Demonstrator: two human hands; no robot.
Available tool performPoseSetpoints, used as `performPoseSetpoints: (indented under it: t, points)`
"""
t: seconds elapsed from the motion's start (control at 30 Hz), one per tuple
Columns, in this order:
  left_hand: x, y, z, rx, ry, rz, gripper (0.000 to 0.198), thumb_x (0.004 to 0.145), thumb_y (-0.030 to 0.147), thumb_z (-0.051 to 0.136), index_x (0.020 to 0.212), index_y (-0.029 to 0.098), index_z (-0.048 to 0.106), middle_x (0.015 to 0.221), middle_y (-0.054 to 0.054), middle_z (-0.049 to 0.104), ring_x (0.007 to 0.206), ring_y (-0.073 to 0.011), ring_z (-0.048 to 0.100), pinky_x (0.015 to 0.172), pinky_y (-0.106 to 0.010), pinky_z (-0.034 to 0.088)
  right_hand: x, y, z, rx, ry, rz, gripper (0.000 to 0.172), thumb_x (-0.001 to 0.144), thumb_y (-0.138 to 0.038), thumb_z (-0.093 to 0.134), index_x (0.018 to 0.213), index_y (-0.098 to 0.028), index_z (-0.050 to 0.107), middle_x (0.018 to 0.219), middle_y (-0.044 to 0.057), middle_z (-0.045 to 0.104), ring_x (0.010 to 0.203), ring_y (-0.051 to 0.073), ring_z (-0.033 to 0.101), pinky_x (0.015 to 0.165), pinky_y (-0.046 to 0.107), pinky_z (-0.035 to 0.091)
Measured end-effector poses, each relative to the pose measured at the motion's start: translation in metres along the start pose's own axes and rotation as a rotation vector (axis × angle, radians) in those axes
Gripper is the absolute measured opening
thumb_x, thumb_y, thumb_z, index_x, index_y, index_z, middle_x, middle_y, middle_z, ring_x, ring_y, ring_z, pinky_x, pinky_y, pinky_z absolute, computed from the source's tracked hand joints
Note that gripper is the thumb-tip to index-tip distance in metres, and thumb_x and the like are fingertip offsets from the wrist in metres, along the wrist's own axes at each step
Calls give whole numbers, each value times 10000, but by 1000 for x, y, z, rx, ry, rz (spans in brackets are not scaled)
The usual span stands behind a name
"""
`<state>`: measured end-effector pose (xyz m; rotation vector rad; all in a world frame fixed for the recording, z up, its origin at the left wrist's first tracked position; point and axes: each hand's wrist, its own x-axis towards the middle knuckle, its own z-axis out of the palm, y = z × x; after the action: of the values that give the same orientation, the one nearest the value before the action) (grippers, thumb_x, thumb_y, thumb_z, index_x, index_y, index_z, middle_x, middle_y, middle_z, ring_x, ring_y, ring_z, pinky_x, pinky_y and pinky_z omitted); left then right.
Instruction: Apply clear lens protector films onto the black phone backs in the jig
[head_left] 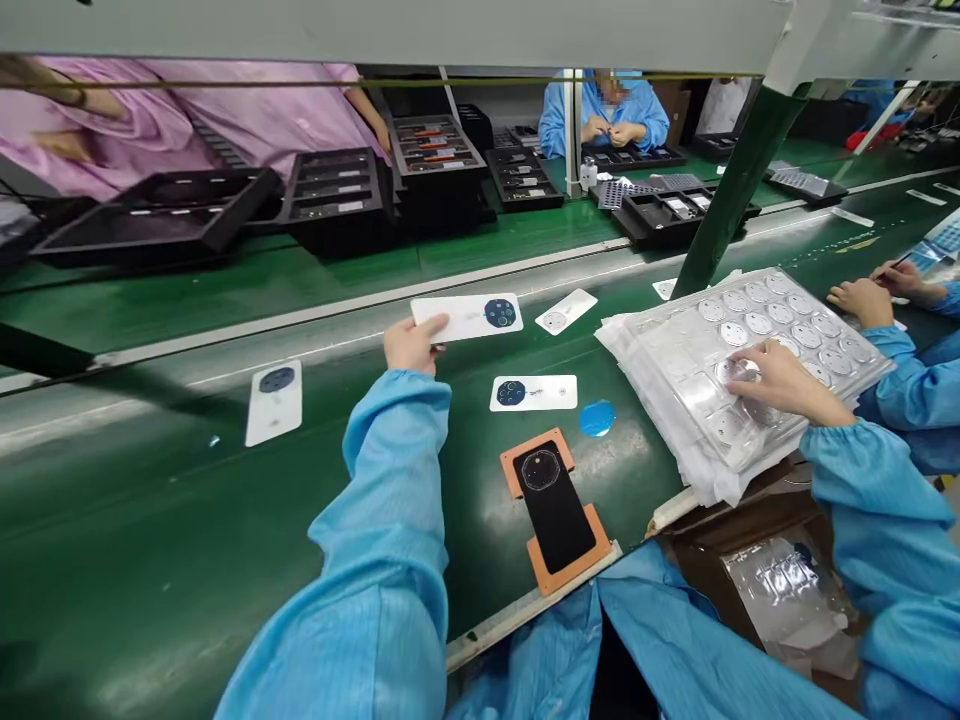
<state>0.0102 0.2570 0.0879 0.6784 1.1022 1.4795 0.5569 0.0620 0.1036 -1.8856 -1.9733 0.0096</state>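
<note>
My left hand (416, 343) pinches the left end of a white card (466, 318) that bears a dark round piece at its right end. My right hand (780, 382) reaches over a clear plastic tray (675, 362), its fingers closed on a clear round piece (737, 372) in one of the compartments. Similar round pieces fill several rows behind it. Between the hands, a second white card (551, 392) with a dark round piece lies on the green surface. Nearer to me, a black phone-shaped panel (561, 515) with a round ring rests in an orange fixture (546, 580).
A blue round film (597, 418) lies beside the tray. Other white cards lie at the left (274, 425) and behind (574, 308). A green post (731, 190) rises behind the tray. Black trays (337, 190) and people are across the line; a co-worker's hands (866, 298) are at right.
</note>
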Motion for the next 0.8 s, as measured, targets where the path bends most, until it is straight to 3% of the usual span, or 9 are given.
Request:
performPoseSetpoints:
  t: [0.07,0.13,0.23,0.33,0.4,0.5,0.63,0.7,0.8]
  points:
    - [-26,12,-16,-38,86,35,113,955,86,740,935,131,638,722,45,672,602,-54,568,399,-153,278,2,-1,-3,0,-17,20,607,693,-793,798,919,-237,713,856,115,646,820,300,616,711,432,535]
    - [-56,23,-37,-108,121,65,82,991,114,696,937,166,662,777,45,708,623,-52,581,375,-134,270,-6,-17,-14,23,-30,86,562,756,-759,763,959,-244,666,863,110,673,755,284,618,678,431,522]
    - [-104,30,-67,-314,138,72,221,1091,221,566,912,201,696,876,43,761,664,-36,621,334,-89,232,-31,-69,-29,76,30,138,406,928,-619,642,1119,-262,657,926,97,717,722,284,649,674,448,530]
    - [-151,16,-82,-397,215,35,202,1084,269,593,943,201,720,934,25,786,641,-39,635,319,-94,252,-54,-135,-20,277,-6,-37,343,1024,-491,560,1280,-299,684,1114,99,725,853,278,713,714,436,583]
    - [-177,-2,-83,-369,272,-43,136,1033,242,672,931,166,721,851,1,768,535,-40,577,311,-123,261,-62,-176,8,425,-69,-160,356,1033,-438,588,1353,-311,679,1120,80,737,872,251,725,745,415,611]
    - [-205,-29,-81,-383,305,-171,113,967,233,750,931,130,720,765,-3,732,438,-29,501,295,-147,260,-66,-222,73,522,-32,-286,262,1037,-346,618,1264,-284,733,1053,62,782,854,231,740,768,393,630]
    - [-230,-44,-89,-420,312,-145,291,771,199,910,992,153,726,826,10,757,542,-70,632,341,-148,381,-68,-251,149,457,-1,-540,344,1086,-199,462,1239,-275,761,1139,78,802,1064,251,752,932,437,629]
    - [-238,-45,-98,-373,284,-105,412,689,171,943,1041,164,728,884,-2,774,604,-98,676,385,-160,450,-69,-251,166,410,-25,-622,391,1080,-157,441,1323,-263,729,1220,91,789,1166,265,731,1005,471,609]
    - [-243,-48,-111,-294,256,-78,567,625,155,958,1139,185,720,955,-28,787,667,-131,717,410,-166,467,-74,-245,172,304,-91,-707,418,1068,-126,452,1405,-236,672,1323,124,753,1278,300,687,1054,517,564]
